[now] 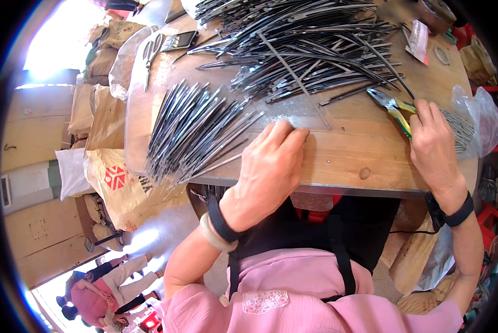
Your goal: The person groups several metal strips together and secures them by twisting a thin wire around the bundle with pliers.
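Observation:
My left hand (274,161) is closed just over the near part of the wooden table (343,158), fingertips pressed together; what they hold, if anything, is hidden. Farther right, my right hand (433,145) has its thumb and fingers closed at the near end of a dark thin strip (390,67), which reaches back to the pile. Pliers (394,111) with yellow-green handles lie against that hand, jaws pointing away to the left; its fingers cover part of one handle. A bunch of thin grey wires (458,132) lies beside my right hand.
A large heap of dark strips (310,61) covers the far middle. Left of my left hand lies a fanned stack of strips (193,130). Scissors (151,55) rest at the far left, a clear plastic bag (484,119) at the right edge. Sacks (116,172) stand beyond the left side.

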`<action>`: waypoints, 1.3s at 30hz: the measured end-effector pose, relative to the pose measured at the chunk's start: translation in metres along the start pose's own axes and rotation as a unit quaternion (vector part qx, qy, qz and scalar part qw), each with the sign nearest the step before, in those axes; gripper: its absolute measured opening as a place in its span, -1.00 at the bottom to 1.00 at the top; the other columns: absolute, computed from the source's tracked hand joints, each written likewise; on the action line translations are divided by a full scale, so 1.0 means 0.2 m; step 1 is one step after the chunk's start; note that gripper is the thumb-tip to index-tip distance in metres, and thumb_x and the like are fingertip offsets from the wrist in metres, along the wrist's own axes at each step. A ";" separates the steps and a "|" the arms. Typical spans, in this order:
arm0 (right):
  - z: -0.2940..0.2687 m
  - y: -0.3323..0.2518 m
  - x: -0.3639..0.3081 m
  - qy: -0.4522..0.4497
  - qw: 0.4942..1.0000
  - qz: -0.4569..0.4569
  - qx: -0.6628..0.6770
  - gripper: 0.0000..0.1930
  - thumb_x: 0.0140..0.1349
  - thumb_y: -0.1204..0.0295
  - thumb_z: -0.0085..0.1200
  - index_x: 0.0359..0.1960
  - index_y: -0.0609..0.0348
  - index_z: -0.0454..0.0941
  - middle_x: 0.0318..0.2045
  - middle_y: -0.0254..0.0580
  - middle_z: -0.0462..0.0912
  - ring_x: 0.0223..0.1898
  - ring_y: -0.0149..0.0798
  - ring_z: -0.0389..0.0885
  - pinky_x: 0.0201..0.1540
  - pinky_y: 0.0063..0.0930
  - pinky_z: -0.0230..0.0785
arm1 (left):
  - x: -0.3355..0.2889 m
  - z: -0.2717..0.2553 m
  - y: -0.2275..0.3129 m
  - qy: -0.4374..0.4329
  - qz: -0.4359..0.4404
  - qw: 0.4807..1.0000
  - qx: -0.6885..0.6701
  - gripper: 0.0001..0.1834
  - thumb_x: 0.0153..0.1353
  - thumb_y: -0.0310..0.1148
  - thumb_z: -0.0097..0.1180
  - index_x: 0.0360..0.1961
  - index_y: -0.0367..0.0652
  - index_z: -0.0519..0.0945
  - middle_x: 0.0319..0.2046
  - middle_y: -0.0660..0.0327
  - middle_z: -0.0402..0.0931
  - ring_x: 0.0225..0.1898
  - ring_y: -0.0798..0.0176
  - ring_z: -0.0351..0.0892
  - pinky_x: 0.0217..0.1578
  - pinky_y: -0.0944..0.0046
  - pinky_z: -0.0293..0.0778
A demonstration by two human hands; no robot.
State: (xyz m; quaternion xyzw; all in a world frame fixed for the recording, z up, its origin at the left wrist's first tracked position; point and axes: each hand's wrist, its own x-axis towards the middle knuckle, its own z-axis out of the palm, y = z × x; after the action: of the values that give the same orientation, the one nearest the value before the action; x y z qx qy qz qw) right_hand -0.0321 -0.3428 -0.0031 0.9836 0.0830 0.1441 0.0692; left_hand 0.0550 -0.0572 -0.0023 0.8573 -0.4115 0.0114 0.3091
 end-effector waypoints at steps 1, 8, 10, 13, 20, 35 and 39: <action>0.00 0.01 0.00 -0.003 1.000 -0.004 0.002 -0.85 -0.14 0.63 0.10 -0.46 0.38 0.50 -0.23 0.00 0.47 -0.18 -0.04 0.49 -0.10 -0.25 0.45 | 0.03 0.01 0.01 -0.028 -0.016 0.999 0.042 -0.77 0.12 -0.60 0.11 -0.16 -0.27 0.59 -0.39 0.00 0.46 -0.36 -0.12 0.51 -0.32 0.07 0.47; 0.03 0.11 0.02 -0.016 0.998 -0.029 0.049 -0.87 -0.12 0.60 0.11 -0.46 0.35 0.56 -0.27 -0.09 0.46 -0.21 -0.13 0.50 -0.15 -0.33 0.49 | 0.21 0.07 0.05 -0.089 -0.092 0.988 0.084 -0.75 0.18 -0.47 0.13 -0.12 -0.32 0.58 -0.35 -0.06 0.51 -0.32 -0.19 0.56 -0.31 0.01 0.46; 0.02 0.13 0.01 0.002 0.999 -0.013 0.042 -0.87 -0.13 0.60 0.13 -0.47 0.35 0.55 -0.25 -0.09 0.46 -0.20 -0.12 0.49 -0.16 -0.32 0.49 | 0.27 0.12 0.08 -0.050 -0.071 0.994 0.069 -0.75 0.18 -0.48 0.13 -0.11 -0.34 0.57 -0.32 -0.05 0.49 -0.31 -0.19 0.55 -0.30 0.00 0.46; -0.05 0.10 0.03 0.050 0.998 0.016 0.046 -0.83 -0.17 0.60 0.20 -0.46 0.33 0.53 -0.20 -0.07 0.50 -0.16 -0.08 0.53 -0.17 -0.31 0.49 | 0.31 0.16 0.04 -0.028 -0.055 0.994 0.090 -0.73 0.17 -0.49 0.13 -0.08 -0.30 0.58 -0.29 -0.03 0.45 -0.31 -0.17 0.53 -0.31 0.00 0.45; -0.24 -0.04 -0.01 0.228 0.903 0.179 0.316 -0.83 0.04 0.74 0.12 -0.29 0.36 0.53 -0.05 0.02 0.56 -0.19 -0.21 0.59 -0.12 -0.43 0.46 | 0.34 0.18 0.04 -0.044 -0.023 0.998 0.033 -0.79 0.13 -0.49 0.17 -0.18 -0.25 0.60 -0.30 0.00 0.44 -0.26 -0.15 0.52 -0.25 0.02 0.44; -0.24 0.02 0.06 0.328 0.602 0.295 0.666 -0.83 0.28 0.55 0.06 -0.14 0.36 0.57 -0.15 -0.04 0.61 -0.26 -0.26 0.60 -0.21 -0.35 0.51 | 0.12 -0.04 -0.03 -0.033 -0.019 0.999 0.025 -0.87 0.12 -0.60 0.08 -0.28 -0.26 0.48 -0.38 0.01 0.40 -0.35 -0.09 0.49 -0.37 0.01 0.40; -0.08 -0.06 -0.05 0.338 0.578 0.343 0.659 -0.86 0.24 0.58 0.09 -0.19 0.36 0.57 -0.17 -0.09 0.62 -0.36 -0.32 0.62 -0.27 -0.44 0.49 | -0.12 -0.14 -0.02 -0.083 -0.161 0.982 -0.055 -0.87 0.17 -0.63 0.06 -0.24 -0.31 0.54 -0.53 0.14 0.39 -0.54 0.21 0.48 -0.52 0.23 0.36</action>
State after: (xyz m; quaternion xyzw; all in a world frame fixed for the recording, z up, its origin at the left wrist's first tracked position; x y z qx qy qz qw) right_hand -0.0474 -0.3308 0.0077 0.5941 -0.1715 0.3846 -0.6854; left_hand 0.0486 -0.0239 0.0112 0.8920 -0.2926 -0.1319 0.3184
